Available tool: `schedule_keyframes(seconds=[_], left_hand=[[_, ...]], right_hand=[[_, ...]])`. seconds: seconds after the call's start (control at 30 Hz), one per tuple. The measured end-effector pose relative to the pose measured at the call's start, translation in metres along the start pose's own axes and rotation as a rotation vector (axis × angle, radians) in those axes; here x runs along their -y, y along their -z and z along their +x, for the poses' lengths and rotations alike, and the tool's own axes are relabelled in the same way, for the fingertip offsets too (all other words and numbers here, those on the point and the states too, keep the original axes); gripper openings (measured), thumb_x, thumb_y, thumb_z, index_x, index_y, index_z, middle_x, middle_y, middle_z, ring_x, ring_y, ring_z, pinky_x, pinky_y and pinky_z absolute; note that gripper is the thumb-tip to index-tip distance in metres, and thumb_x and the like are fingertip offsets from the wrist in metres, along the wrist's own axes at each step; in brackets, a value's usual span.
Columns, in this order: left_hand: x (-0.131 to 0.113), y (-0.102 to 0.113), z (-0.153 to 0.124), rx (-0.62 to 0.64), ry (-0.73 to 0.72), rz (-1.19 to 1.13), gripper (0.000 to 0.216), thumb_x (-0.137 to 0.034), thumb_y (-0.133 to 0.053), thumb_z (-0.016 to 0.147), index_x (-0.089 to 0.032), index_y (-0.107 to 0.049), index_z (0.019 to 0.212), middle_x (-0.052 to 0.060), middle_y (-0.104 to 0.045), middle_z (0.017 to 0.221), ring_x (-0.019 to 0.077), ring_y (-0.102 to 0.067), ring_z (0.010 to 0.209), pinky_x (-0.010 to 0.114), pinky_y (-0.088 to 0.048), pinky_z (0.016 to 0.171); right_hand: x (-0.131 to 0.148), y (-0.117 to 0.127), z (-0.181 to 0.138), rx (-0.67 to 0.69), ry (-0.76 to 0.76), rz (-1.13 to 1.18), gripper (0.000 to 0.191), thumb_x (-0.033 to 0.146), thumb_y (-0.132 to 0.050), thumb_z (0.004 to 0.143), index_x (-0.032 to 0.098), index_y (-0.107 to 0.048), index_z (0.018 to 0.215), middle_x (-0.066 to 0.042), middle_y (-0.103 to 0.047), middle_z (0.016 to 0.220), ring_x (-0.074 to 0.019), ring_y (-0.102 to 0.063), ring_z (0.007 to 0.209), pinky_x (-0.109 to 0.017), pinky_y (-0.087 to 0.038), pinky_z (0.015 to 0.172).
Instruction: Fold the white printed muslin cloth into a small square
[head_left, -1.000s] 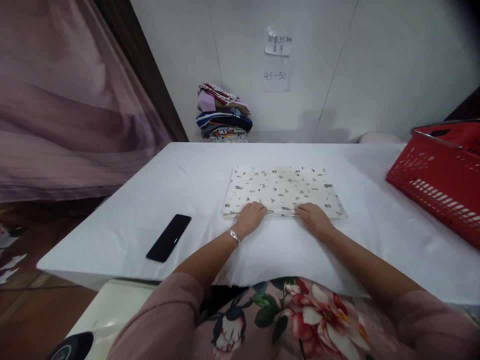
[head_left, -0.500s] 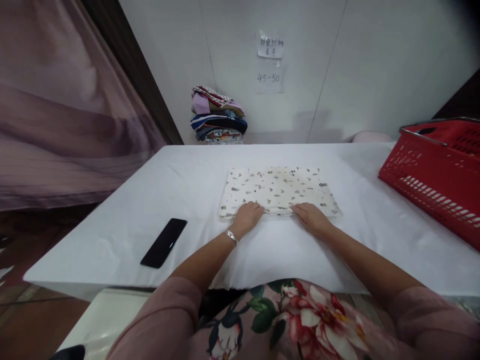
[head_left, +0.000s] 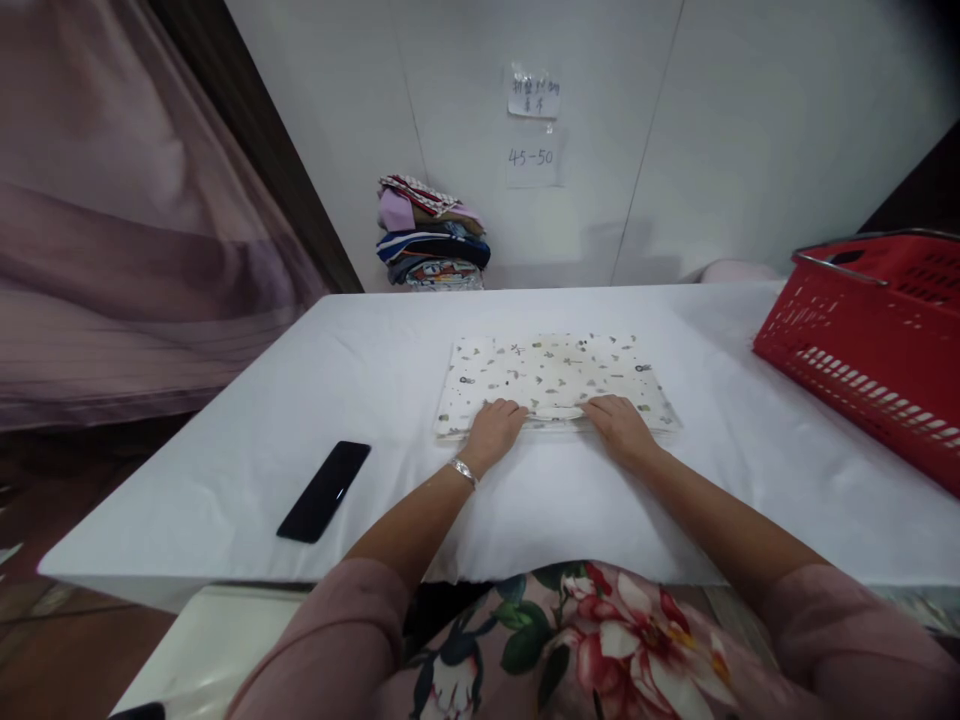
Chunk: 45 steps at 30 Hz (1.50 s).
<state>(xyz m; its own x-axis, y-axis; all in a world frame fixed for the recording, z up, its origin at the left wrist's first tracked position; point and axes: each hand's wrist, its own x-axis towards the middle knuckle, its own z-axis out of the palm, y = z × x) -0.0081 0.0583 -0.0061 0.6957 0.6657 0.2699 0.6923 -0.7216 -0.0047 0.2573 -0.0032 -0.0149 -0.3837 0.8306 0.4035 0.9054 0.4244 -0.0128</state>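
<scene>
A folded cream cloth (head_left: 551, 370) with small printed figures lies flat on the white-covered table (head_left: 300, 380), its long side towards me. At its near edge, left of the middle, my left hand (head_left: 495, 432) has its fingers closed on the fabric. My right hand (head_left: 619, 425) grips the same edge further right. Between the two hands the upper layer is slightly raised and bunched, and a lower layer shows beneath it. Both thumbs are largely hidden from view. A silver bracelet circles my left wrist.
A black phone (head_left: 324, 492) lies on the table to the left. At the right stands a red plastic basket (head_left: 862, 350) with a metal handle. Beyond the far edge is a stack of folded clothes (head_left: 433, 235), below paper notes (head_left: 532, 125) on the wall. A pink curtain (head_left: 135, 220) hangs at left.
The cloth's near edge between my hands has lifted and shifted slightly away from me, exposing the layer below. The whole view has moved a little.
</scene>
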Motion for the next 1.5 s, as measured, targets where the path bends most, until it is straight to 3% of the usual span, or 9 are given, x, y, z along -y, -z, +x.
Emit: schedule_keyframes(seconds=[0.2, 0.43, 0.67, 0.87, 1.07, 1.3, 1.5], left_hand=[[-0.001, -0.006, -0.005, 0.014, -0.049, 0.031, 0.024, -0.024, -0.039, 0.096, -0.020, -0.062, 0.101, 0.008, -0.061, 0.095, 0.0220, -0.051, 0.092, 0.035, -0.037, 0.077], [0.004, -0.001, 0.001, 0.006, -0.040, 0.048, 0.024, -0.021, -0.033, 0.098, -0.018, -0.056, 0.105, 0.007, -0.060, 0.097, 0.0212, -0.050, 0.095, 0.035, -0.036, 0.080], [-0.002, 0.001, -0.005, 0.054, -0.020, 0.004, 0.019, -0.019, -0.040, 0.095, -0.019, -0.059, 0.100, 0.005, -0.062, 0.096, 0.0213, -0.052, 0.092, 0.036, -0.040, 0.080], [-0.022, 0.000, 0.012, 0.016, -0.058, -0.021, 0.037, -0.011, -0.040, 0.091, -0.018, -0.048, 0.127, 0.009, -0.056, 0.123, 0.0223, -0.049, 0.110, 0.038, -0.041, 0.089], [-0.029, -0.020, 0.031, 0.001, -0.202, -0.033, 0.040, -0.008, -0.040, 0.089, -0.018, -0.051, 0.126, 0.009, -0.057, 0.128, 0.0195, -0.050, 0.118, 0.037, -0.040, 0.100], [-0.019, -0.037, 0.029, 0.025, -0.110, -0.135, 0.046, -0.010, -0.030, 0.090, -0.027, -0.055, 0.125, 0.001, -0.056, 0.133, 0.0217, -0.048, 0.126, 0.043, -0.043, 0.102], [-0.018, -0.043, 0.031, 0.010, -0.129, -0.192, 0.047, -0.011, -0.028, 0.090, -0.026, -0.057, 0.123, 0.004, -0.058, 0.130, 0.0270, -0.050, 0.124, 0.052, -0.046, 0.101]], right_hand=[[-0.001, -0.008, -0.005, 0.050, 0.028, 0.028, 0.031, 0.015, -0.041, 0.092, 0.020, -0.062, 0.114, -0.009, -0.064, 0.111, -0.0237, -0.053, 0.098, -0.035, -0.041, 0.080], [-0.003, -0.012, -0.002, -0.024, 0.011, -0.002, 0.033, 0.013, -0.038, 0.093, 0.016, -0.062, 0.115, -0.011, -0.066, 0.108, -0.0232, -0.054, 0.096, -0.035, -0.041, 0.080], [0.000, -0.011, -0.004, 0.035, 0.029, 0.045, 0.034, 0.018, -0.036, 0.094, 0.018, -0.063, 0.115, -0.011, -0.065, 0.108, -0.0236, -0.055, 0.096, -0.036, -0.043, 0.079], [0.003, -0.009, 0.001, 0.086, -0.009, 0.021, 0.036, 0.022, -0.032, 0.097, 0.018, -0.062, 0.117, -0.010, -0.065, 0.110, -0.0242, -0.054, 0.097, -0.036, -0.045, 0.080], [0.008, 0.006, -0.001, 0.056, -0.045, -0.036, 0.035, 0.023, -0.033, 0.098, 0.022, -0.057, 0.124, -0.004, -0.064, 0.114, -0.0198, -0.056, 0.099, -0.033, -0.047, 0.084], [-0.037, 0.015, -0.042, 0.021, -0.124, -0.026, 0.038, 0.020, -0.035, 0.095, 0.024, -0.056, 0.127, -0.006, -0.063, 0.122, -0.0212, -0.058, 0.108, -0.037, -0.046, 0.092], [-0.067, 0.022, -0.068, 0.012, -0.184, -0.020, 0.038, 0.018, -0.035, 0.094, 0.019, -0.060, 0.123, -0.011, -0.064, 0.121, -0.0255, -0.059, 0.110, -0.045, -0.048, 0.092]])
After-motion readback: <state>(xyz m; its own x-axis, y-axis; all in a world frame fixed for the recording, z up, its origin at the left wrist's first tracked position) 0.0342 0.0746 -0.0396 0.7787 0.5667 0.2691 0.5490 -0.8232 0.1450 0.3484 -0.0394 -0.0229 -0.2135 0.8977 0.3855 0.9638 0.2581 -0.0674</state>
